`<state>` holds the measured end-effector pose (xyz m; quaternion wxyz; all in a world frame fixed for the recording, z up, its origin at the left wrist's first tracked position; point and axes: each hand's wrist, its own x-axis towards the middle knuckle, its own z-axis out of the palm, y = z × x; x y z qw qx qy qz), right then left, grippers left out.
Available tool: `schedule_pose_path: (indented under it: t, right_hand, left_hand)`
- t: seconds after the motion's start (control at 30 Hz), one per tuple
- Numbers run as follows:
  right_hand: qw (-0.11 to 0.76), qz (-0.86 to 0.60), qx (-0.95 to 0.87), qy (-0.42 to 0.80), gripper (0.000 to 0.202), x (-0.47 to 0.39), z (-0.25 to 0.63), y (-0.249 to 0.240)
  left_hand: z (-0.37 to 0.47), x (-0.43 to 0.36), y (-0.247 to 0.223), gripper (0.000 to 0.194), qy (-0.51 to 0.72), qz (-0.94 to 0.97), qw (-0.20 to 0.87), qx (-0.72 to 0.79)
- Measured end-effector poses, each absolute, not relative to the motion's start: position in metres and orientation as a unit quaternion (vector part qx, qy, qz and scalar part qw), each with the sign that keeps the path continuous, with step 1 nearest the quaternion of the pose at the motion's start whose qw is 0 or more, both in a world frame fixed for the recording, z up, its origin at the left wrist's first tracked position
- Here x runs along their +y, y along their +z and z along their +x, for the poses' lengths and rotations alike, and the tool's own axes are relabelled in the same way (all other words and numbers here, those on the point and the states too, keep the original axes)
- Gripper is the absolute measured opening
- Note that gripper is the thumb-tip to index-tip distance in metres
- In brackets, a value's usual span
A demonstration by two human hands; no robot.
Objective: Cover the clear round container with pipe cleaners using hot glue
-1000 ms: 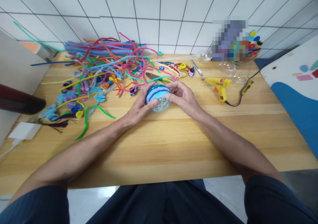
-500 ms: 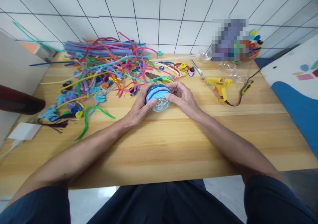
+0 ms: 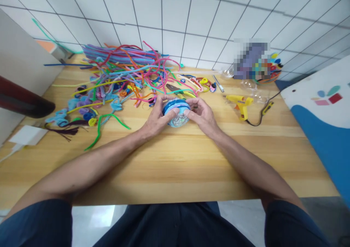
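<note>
Between my two hands sits a clear plastic ball (image 3: 179, 120) wrapped in light blue, dark blue and lilac pipe cleaners; its near lower part shows see-through. My left hand (image 3: 160, 116) grips its left side, thumb laid across the front. On the right side, my right hand (image 3: 201, 112) presses its thumb against the ball, with its other fingers curled behind the rim and partly hidden. Just behind the ball lie pliers (image 3: 177, 90) with yellow-green handles.
A tangled heap of pipe cleaners (image 3: 123, 62) covers the back left. A yellow hot glue gun (image 3: 240, 104) with a black cord lies right, near clear plastic balls (image 3: 248, 84) and a utility knife (image 3: 218, 83). A white adapter (image 3: 27, 134) and dark red cylinder (image 3: 24, 99) are left.
The view has shifted slightly. My left thumb has slid inward along the ball's front, closer to the right thumb. Both hands still hold the ball.
</note>
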<state>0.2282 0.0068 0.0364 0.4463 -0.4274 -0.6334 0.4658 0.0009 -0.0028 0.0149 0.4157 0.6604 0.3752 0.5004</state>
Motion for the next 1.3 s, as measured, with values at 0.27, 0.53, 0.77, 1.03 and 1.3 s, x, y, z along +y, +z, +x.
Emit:
schedule_pose_path:
  t: [0.27,0.53,0.77,1.03,1.3]
  right_hand:
    - [0.475,-0.489,-0.623,0.383,0.048,-0.006,0.229,0.045]
    - [0.460,-0.469,-0.688,0.309,0.026,-0.012,0.225,0.049]
    - [0.398,-0.456,-0.744,0.283,0.025,-0.006,0.235,0.064]
    - [0.355,-0.454,-0.768,0.280,0.033,-0.002,0.236,0.077]
    - [0.294,-0.517,-0.719,0.358,0.047,-0.001,0.235,0.087]
  left_hand:
    - [0.008,0.000,0.004,0.053,0.534,0.638,0.389,0.396]
    - [0.008,-0.001,0.005,0.051,0.527,0.661,0.345,0.408]
    - [0.010,-0.001,0.010,0.046,0.526,0.686,0.317,0.390]
    - [0.011,-0.001,0.011,0.044,0.529,0.691,0.314,0.380]
    - [0.014,0.001,0.010,0.042,0.535,0.692,0.299,0.381]
